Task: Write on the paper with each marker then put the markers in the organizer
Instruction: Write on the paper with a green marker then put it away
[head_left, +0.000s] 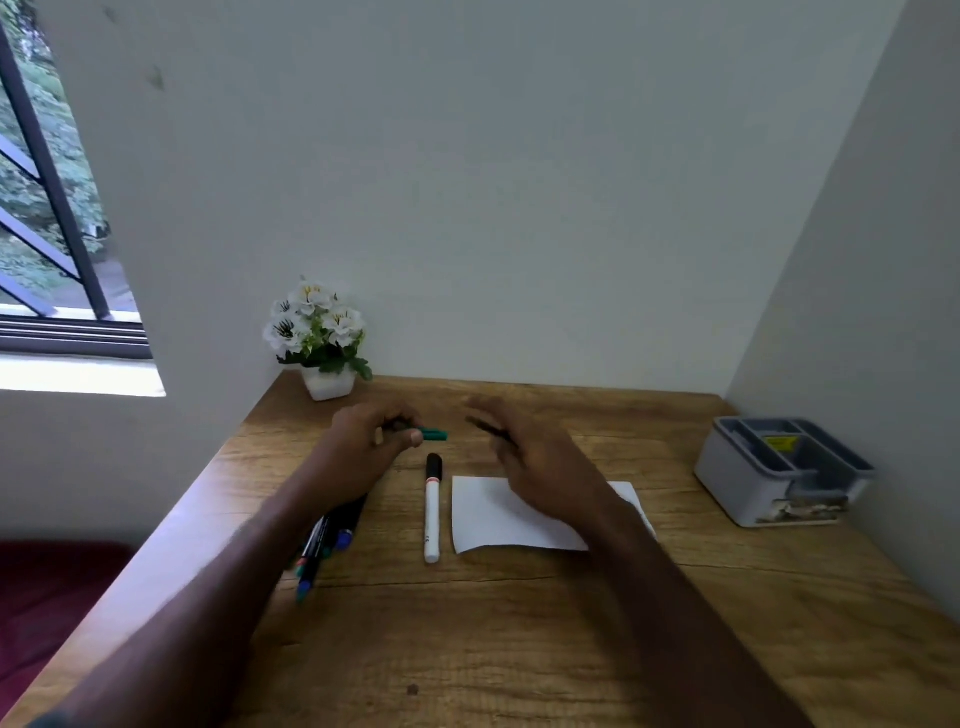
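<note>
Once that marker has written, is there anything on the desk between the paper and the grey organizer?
Nothing visible. The paper lies mid-desk, the organizer stands near the right wall, and only bare desk shows between them. The right hand hovers over the paper, blurred; the white marker lies left of it.

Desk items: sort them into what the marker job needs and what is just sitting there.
Needed:
green cap in left hand
marker body in right hand
white marker
marker pile
paper
organizer

Just there:
flower pot
window
</note>
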